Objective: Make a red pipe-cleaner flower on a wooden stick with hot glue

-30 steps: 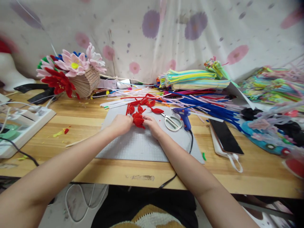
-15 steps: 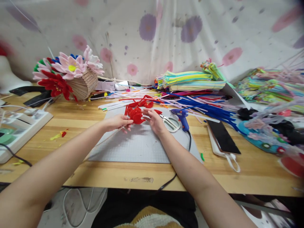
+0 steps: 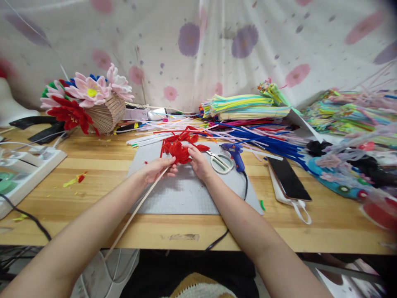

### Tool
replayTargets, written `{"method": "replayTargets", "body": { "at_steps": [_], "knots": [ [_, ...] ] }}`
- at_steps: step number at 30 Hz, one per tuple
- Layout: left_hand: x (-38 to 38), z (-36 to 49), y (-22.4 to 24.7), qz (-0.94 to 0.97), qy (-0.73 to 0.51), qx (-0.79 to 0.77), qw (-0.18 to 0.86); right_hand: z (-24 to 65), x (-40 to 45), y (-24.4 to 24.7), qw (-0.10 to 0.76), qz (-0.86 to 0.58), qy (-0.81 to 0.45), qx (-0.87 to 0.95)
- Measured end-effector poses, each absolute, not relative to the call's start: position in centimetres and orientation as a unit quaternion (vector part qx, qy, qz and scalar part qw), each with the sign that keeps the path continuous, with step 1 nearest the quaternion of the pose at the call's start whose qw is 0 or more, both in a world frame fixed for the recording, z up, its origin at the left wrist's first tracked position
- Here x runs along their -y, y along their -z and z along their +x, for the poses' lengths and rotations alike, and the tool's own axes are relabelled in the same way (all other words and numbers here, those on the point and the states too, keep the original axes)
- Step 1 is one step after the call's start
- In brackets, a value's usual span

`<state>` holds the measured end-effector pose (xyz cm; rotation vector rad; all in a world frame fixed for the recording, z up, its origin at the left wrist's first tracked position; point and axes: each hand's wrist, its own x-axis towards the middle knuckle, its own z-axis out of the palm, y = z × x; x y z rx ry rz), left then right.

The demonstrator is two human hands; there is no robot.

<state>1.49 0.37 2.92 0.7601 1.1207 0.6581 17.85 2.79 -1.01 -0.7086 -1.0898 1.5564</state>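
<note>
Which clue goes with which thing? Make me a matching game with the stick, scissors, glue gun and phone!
Things:
1. stick
2. scissors
3. glue gun
4. phone

Clues:
A. blue
B. black on its upper side
C. held in the left hand
D. between the right hand and the glue gun

Pairs: 1-C, 2-D, 3-A, 4-B

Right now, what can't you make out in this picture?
In the head view:
Thin pale straight stick: upper end hidden by left hand and red fuzzy flower.
White plastic power strip: part cut off by the left edge.
Grey gridded mat: markings too small to read.
</note>
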Motion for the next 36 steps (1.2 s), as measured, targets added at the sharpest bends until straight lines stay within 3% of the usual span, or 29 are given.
{"method": "replayTargets", "body": {
  "at_steps": [14,36],
  "knots": [
    [0.0,1.8,-2.4,0.421,-0.265,-0.492,0.714,17.8,-2.8,1.5,0.511,-0.319,-0.616,0.508],
    [-0.2,3.7,-3.5,0.327,-0.332,-0.544,0.698,18.0,-3.0,1.2,0.522,-0.270,-0.645,0.488]
  ]
}}
